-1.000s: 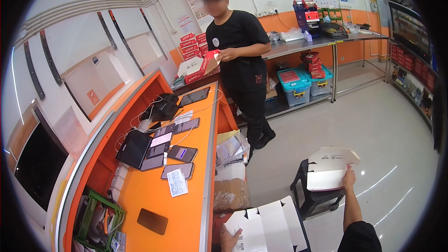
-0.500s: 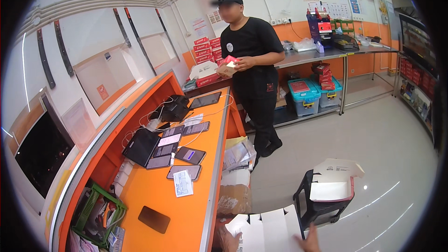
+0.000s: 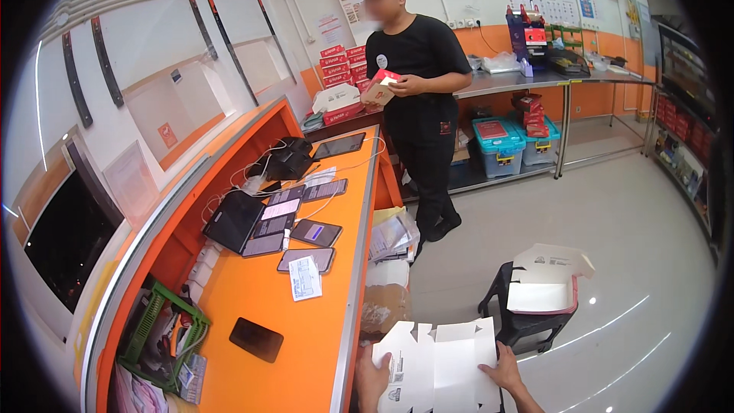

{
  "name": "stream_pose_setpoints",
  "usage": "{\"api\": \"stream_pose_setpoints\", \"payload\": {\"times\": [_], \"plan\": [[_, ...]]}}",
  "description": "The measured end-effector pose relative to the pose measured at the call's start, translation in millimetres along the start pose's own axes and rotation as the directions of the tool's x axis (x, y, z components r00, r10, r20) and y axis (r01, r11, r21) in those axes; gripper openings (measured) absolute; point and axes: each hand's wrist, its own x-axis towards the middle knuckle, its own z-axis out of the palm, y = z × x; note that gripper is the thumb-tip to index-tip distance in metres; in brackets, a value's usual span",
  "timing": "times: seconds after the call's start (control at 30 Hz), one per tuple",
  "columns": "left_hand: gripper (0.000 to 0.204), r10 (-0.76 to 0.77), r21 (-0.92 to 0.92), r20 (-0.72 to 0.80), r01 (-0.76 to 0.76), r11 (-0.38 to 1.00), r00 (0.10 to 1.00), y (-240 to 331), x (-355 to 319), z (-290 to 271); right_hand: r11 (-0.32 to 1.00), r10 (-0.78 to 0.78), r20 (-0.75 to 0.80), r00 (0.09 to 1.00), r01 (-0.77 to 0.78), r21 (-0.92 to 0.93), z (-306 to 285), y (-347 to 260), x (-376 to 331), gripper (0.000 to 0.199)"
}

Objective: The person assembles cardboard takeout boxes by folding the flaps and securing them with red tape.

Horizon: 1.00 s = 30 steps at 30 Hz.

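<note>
A carton lies opened flat, low in the view, just right of the orange tabletop's edge. The carton [image 3: 459,363] turns its white face up, with a notched far edge and a fold running straight away from the person. Its near end leaves the picture, so which way the long axis runs cannot be told.

The left hand [image 3: 372,382] is curled about the carton's left edge, thumb on the white face, fingers mostly hidden. The right hand [image 3: 506,373] is part open at the opposite edge — thumb touching the white face, fingers spread beyond it.

On the tabletop [image 3: 302,344] a dark phone [image 3: 257,339] lies alone, near a green basket [image 3: 186,307] packed with small items. Right of the carton and a little farther off, a black stool [image 3: 527,330] bears an open box [image 3: 541,298], white inside, its lid raised on the far side.

Farther along the tabletop come a paper slip [image 3: 306,278], overlapping a phone, then more phones, a black device [image 3: 235,220] and a tablet [image 3: 340,145].

Beyond its far end stands a co-worker [image 3: 417,61] in black, holding a red-and-white box [image 3: 380,89] in both hands. Behind are stacked red boxes [image 3: 335,73] and — along the wall — a steel table [image 3: 478,86] with blue-lidded bins [image 3: 501,151] beneath.
</note>
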Motion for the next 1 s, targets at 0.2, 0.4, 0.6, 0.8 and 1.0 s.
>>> {"api": "stream_pose_setpoints", "payload": {"times": [0.2, 0.4, 0.6, 0.8, 1.0], "plan": [[0.031, 0.244, -0.262, 0.177, -0.193, 0.945, 0.954, 21.7, -0.4, -11.5, 0.777, 0.087, -0.008, 0.996, -0.063, 0.626, -26.9, -15.1, 27.4, 0.073], [0.033, 0.377, -0.161, -0.014, -0.374, 0.913, 0.926, 56.5, 0.7, -21.0, 0.453, -0.019, 0.204, 0.979, -0.173, 0.875, -82.4, -10.6, 39.8, 0.059], [0.037, 0.487, -0.044, -0.400, -0.547, 0.836, 0.776, 92.1, 11.1, 11.0, 0.686, 0.038, 0.089, 0.995, -0.090, 0.722, -77.4, -24.5, 31.4, 0.029], [0.047, 0.071, -0.625, 0.529, 0.333, 0.706, 0.845, 67.0, -14.3, 111.4, 0.820, -0.037, -0.185, 0.982, 0.136, 0.556, -38.7, -61.0, -3.5, 0.024], [0.049, -0.068, -0.528, 0.731, 0.626, 0.573, 0.679, 59.3, -31.3, 136.0, 0.923, -0.363, 0.016, 0.932, 0.358, 0.140, -60.2, -88.4, -30.3, 0.037]]}}
